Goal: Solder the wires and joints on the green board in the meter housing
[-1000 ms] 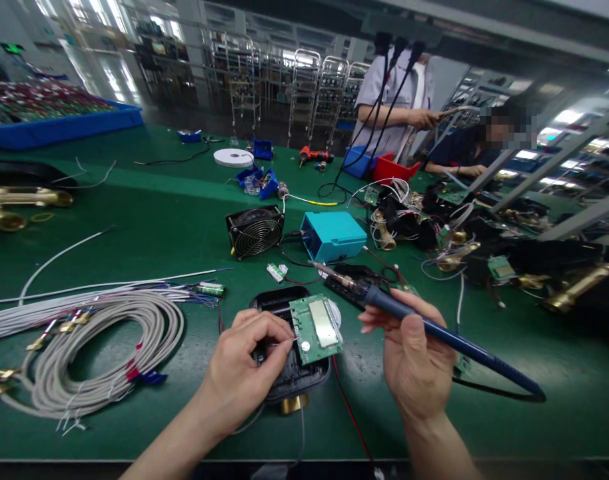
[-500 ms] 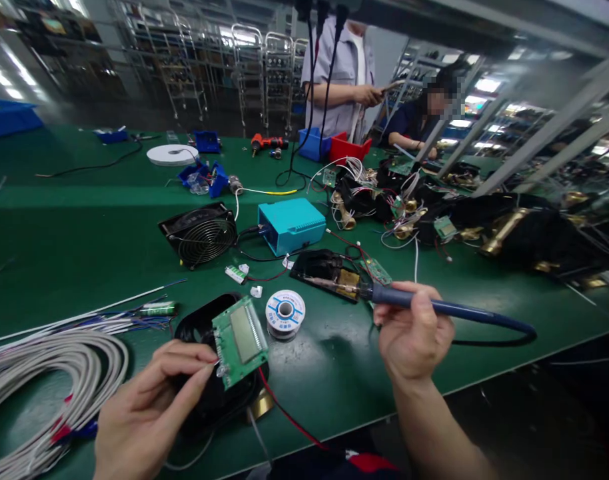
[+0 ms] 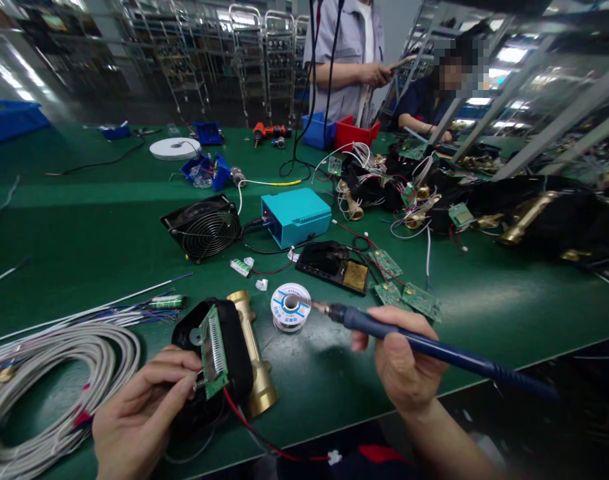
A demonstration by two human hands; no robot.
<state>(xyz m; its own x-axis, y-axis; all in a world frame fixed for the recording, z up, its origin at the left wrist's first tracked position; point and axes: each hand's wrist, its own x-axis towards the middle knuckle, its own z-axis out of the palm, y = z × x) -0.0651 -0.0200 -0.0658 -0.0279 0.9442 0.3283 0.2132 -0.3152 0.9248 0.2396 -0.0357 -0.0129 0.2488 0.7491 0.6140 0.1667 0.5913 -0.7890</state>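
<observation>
My left hand [image 3: 144, 413] pinches a small green circuit board [image 3: 213, 352], tilted on edge, against a black housing [image 3: 232, 363] mounted on a brass pipe fitting [image 3: 254, 373]. A red wire [image 3: 244, 427] runs from the board toward me. My right hand [image 3: 402, 363] is closed round the blue handle of a soldering iron [image 3: 419, 343]. Its tip points left and hovers at the solder spool [image 3: 289, 305].
A coil of grey cable [image 3: 59, 380] lies at the left. A black fan [image 3: 204, 230], a teal soldering station [image 3: 295, 217] and a black iron stand with sponge [image 3: 334, 265] sit beyond. Loose boards [image 3: 407, 297] lie right. Two other people work at the far side.
The view swung right. My left hand tipped the board up on edge, and the brass fitting now shows. The iron's tip came off the stand and over to the solder spool.
</observation>
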